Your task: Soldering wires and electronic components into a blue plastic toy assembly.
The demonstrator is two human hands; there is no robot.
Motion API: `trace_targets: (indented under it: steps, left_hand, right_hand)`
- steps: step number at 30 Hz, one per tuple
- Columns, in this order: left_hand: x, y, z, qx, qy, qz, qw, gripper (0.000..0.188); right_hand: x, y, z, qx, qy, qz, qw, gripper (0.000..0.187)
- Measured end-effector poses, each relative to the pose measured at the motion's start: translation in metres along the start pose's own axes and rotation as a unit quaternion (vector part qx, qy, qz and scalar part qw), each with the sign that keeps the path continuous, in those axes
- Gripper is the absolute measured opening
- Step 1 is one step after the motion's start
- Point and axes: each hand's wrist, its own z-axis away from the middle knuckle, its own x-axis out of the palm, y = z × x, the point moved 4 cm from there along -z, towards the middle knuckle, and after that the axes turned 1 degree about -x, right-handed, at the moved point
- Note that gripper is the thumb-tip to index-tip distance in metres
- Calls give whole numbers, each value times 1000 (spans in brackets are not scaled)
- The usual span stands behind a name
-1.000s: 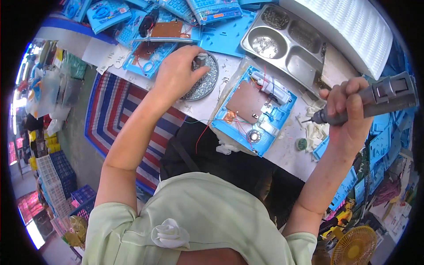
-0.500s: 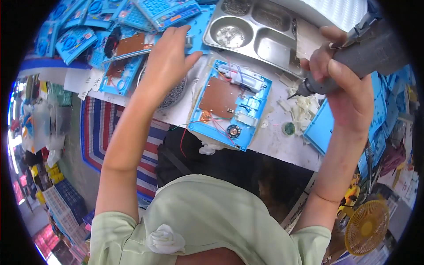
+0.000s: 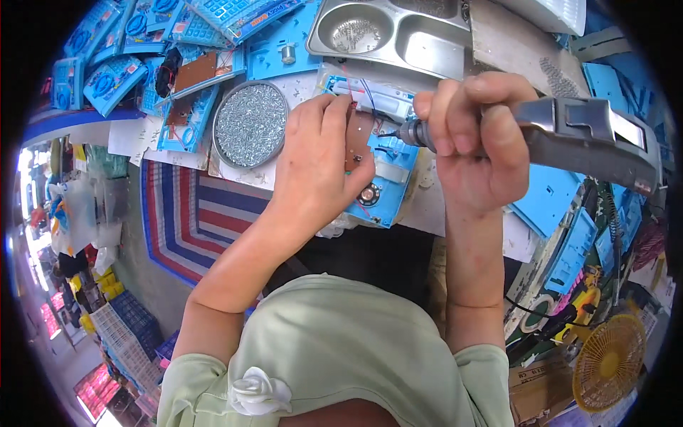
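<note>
My right hand (image 3: 484,142) is wrapped round a grey electric screwdriver (image 3: 587,146), held level with its bit pointing left over a blue plastic housing (image 3: 390,209). The bit's tip is close above the housing's inside; whether it touches cannot be told. My left hand (image 3: 313,156) lies flat over the housing's left part, fingers stretched out on a brown circuit board (image 3: 357,141) and partly covering it. Inside the housing a small round speaker (image 3: 368,194) and thin wires show. Left of that hand stands a round dish filled with small metal screws (image 3: 250,122).
A steel compartment tray (image 3: 393,35) holding small metal parts stands behind the housing. Blue plastic units (image 3: 114,82) are piled at the far left. Blue shells (image 3: 546,203) lie to the right, and a yellow fan (image 3: 610,363) is at the lower right.
My left hand has moved right, from beside the far blue parts onto the circuit board. My right hand has brought the screwdriver left, its bit now over the housing.
</note>
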Motion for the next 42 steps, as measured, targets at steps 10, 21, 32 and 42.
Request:
trace_targets:
  steps: [10,21,32,42]
  left_hand:
    - [-3,3,-9,-18,3,-1,1000,58]
    - [-19,-25,-14,-198,-62,345,915,53]
    - [-17,-39,-6,-164,-73,357,917,63]
    - [-31,-35,-14,-105,-81,280,951,59]
  right_hand:
    - [-3,5,0,16,14,41,999,32]
    - [25,7,-29,-56,-12,-137,989,28]
    - [36,8,-27,34,-22,65,997,23]
    - [42,11,-23,21,-30,99,994,31]
